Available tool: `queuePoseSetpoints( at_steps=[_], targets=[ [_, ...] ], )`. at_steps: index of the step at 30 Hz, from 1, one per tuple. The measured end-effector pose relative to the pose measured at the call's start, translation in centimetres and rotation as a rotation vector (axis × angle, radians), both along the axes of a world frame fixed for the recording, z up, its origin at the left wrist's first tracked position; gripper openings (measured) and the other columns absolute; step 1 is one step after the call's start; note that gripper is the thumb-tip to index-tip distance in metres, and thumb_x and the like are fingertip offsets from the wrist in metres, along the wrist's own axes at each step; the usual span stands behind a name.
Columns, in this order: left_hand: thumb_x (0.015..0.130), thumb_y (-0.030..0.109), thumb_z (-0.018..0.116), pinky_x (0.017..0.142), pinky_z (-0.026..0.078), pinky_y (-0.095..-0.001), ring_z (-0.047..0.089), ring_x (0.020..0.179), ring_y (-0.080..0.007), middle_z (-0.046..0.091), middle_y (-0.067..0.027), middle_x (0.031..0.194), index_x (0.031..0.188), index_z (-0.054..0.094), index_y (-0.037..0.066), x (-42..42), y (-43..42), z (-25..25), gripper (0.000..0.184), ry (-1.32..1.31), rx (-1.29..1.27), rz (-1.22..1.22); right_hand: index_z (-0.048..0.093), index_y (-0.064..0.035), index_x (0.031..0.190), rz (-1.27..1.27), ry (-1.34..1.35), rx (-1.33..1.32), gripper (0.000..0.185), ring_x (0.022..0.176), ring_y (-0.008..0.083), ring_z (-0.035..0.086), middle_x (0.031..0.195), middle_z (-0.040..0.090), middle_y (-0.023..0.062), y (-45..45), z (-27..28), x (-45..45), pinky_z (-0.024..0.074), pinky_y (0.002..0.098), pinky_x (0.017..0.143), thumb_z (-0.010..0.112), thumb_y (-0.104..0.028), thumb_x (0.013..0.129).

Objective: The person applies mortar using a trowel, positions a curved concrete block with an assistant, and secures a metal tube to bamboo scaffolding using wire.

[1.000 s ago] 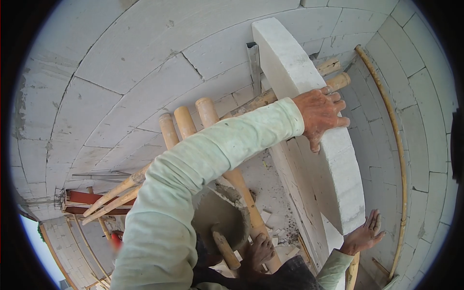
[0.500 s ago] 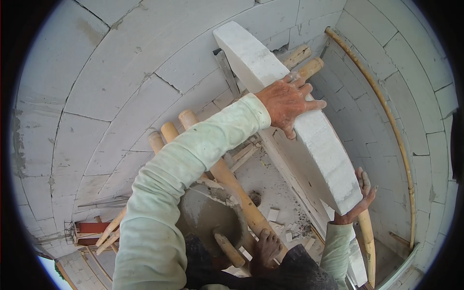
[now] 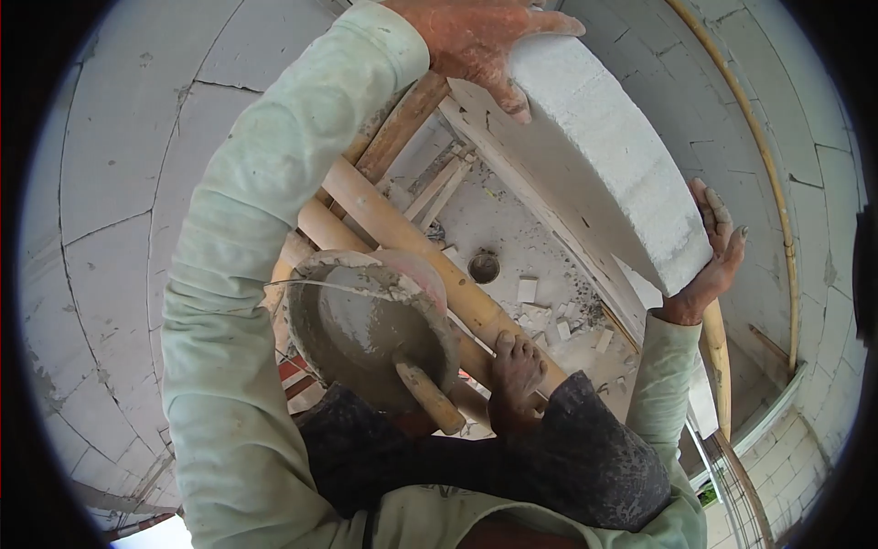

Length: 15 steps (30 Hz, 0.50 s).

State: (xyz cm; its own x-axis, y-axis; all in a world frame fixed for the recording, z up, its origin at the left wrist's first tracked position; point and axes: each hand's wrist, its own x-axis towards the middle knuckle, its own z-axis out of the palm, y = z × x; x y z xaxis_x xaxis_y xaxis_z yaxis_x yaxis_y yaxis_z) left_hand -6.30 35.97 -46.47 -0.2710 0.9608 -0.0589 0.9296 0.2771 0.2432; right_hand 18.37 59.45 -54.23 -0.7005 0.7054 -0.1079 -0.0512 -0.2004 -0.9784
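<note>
A long white building block [image 3: 622, 137] stands on edge on the wall to my right, running from the top of the view toward my right side. My left hand [image 3: 480, 46] is spread over its far part, thumb down the near face; some fingers are cut off by the frame. My right hand [image 3: 709, 252] cups the near end, fingers along the outer side. A bucket [image 3: 297, 320] of wet grey mortar [image 3: 366, 320] sits in front of me, with a wooden handle [image 3: 428, 398] sticking out of it.
Bamboo poles [image 3: 412, 229] run under the bucket and my bare foot [image 3: 519, 371]. Far below, rubble [image 3: 549, 316] and a small round container [image 3: 483, 265] lie on the floor. Block walls [image 3: 119, 183] rise on both sides. A thin bamboo pole [image 3: 768, 156] leans at right.
My view has tilted down, showing more of the bucket, my legs and the floor. Both hands stay on the block, which appears higher in the view at its far end.
</note>
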Motion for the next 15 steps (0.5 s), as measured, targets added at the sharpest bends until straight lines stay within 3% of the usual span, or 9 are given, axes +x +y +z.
queuePoseSetpoints(
  at_steps=[1, 4, 5, 8, 12, 14, 15],
  targets=[
    [0.06, 0.046, 0.082, 0.095, 0.042, -0.0472, 0.049, 0.117, -0.0388, 0.053, -0.0236, 0.118, 0.137, 0.041, 0.002, -0.5, 0.0, -0.6, 0.098, 0.027, 0.009, -0.034, 0.049, 0.0108, 0.121, 0.014, -0.022, -0.02, 0.067, 0.118, 0.0358, 0.051, 0.121, 0.054, 0.0286, 0.2, 0.0, 0.1, 0.0365, 0.0432, 0.106, 0.031, -0.049, 0.095],
    [0.06, 0.049, 0.081, 0.095, 0.043, -0.0466, 0.05, 0.115, -0.0389, 0.053, -0.0235, 0.117, 0.137, 0.041, 0.001, -1.5, -0.5, -1.5, 0.099, 0.026, 0.111, -0.097, 0.047, 0.0105, 0.124, 0.121, -0.038, 0.156, 0.072, 0.122, 0.0365, 0.049, 0.125, 0.052, 0.0287, 0.9, 0.3, 0.1, 0.0346, 0.0432, 0.107, 0.031, -0.052, 0.092],
    [0.06, 0.052, 0.08, 0.096, 0.042, -0.0458, 0.049, 0.116, -0.0386, 0.052, -0.0244, 0.12, 0.136, 0.041, 0.0, -0.7, -0.4, 0.9, 0.1, -0.064, -0.052, -0.011, 0.046, 0.0101, 0.126, 0.151, -0.09, 0.246, 0.073, 0.123, 0.0367, 0.048, 0.126, 0.052, 0.0286, 0.6, 1.1, -0.1, 0.0334, 0.0433, 0.108, 0.032, -0.053, 0.091],
    [0.06, 0.054, 0.08, 0.096, 0.043, -0.0453, 0.049, 0.118, -0.0382, 0.051, -0.026, 0.124, 0.136, 0.043, 0.0, -0.7, -0.9, 1.6, 0.1, -0.106, -0.011, 0.051, 0.044, 0.0084, 0.13, 0.258, -0.172, 0.372, 0.076, 0.124, 0.0374, 0.047, 0.129, 0.05, 0.028, 0.7, 2.1, 0.1, 0.031, 0.0437, 0.109, 0.033, -0.054, 0.089],
    [0.064, 0.058, 0.077, 0.099, 0.043, -0.044, 0.049, 0.118, -0.038, 0.051, -0.0258, 0.126, 0.136, 0.043, -0.002, -1.7, -4.4, 0.5, 0.1, -0.163, 0.313, 0.063, 0.045, 0.0071, 0.132, 0.377, -0.353, 0.538, 0.077, 0.122, 0.0359, 0.049, 0.129, 0.052, 0.0252, 1.2, 3.5, 0.4, 0.0342, 0.043, 0.107, 0.043, -0.056, 0.088],
    [0.067, 0.059, 0.076, 0.101, 0.042, -0.0442, 0.05, 0.117, -0.0382, 0.051, -0.0256, 0.127, 0.135, 0.041, -0.004, -1.1, -6.7, 1.3, 0.099, -0.263, 0.45, 0.1, 0.05, 0.0047, 0.13, 0.483, -0.477, 0.788, 0.074, 0.122, 0.0339, 0.049, 0.128, 0.053, 0.0246, 0.9, 5.2, 0.4, 0.0356, 0.0431, 0.105, 0.048, -0.056, 0.087],
    [0.071, 0.056, 0.074, 0.1, 0.043, -0.0445, 0.051, 0.117, -0.0379, 0.051, -0.0257, 0.127, 0.135, 0.041, -0.005, -0.2, -8.3, 1.8, 0.094, -0.245, 0.422, 0.203, 0.052, 0.0026, 0.129, 0.523, -0.479, 0.814, 0.067, 0.122, 0.0341, 0.049, 0.128, 0.054, 0.0238, 1.0, 5.8, 0.4, 0.0354, 0.045, 0.104, 0.052, -0.051, 0.089]
  ],
)
